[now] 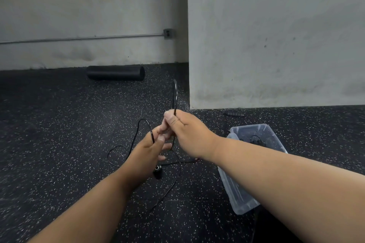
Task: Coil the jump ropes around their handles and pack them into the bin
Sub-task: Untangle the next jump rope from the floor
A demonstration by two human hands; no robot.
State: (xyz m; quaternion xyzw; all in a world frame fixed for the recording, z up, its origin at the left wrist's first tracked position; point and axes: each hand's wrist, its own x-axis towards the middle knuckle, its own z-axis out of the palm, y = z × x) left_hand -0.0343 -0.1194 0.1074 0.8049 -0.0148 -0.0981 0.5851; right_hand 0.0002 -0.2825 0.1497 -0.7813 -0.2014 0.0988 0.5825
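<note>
Coiling is in hand, judged from the hold on one jump rope; packing of this rope has not begun. The right hand (185, 130) is raised at mid-frame, its fingers (170, 119) curled and pinching a thin black handle (175, 92) that stands nearly upright above the knuckles, its top blurred. The left hand (150, 150) sits just below and left, touching the right; its thumb and forefinger pinch the black cord (138, 132), which arches upward from the grip, while the remaining fingers lie loosely spread. Both forearms reach forward from the lower frame edge, the right crossing over the bin. From the hands the cord falls in loose loops to the speckled floor (59, 144), where the second handle (158, 171) lies below the left wrist. The clear plastic bin (237, 197) stands on the floor to the right, near the wall corner, with dark cord apparently already inside. Another handle (235, 114) lies beyond the bin against the wall. A black foam roller (116, 73) rests along the far wall. The next move probably calls for the left hand to lead cord around the held handle, keeping tension even so the slack loops do not tangle.
</note>
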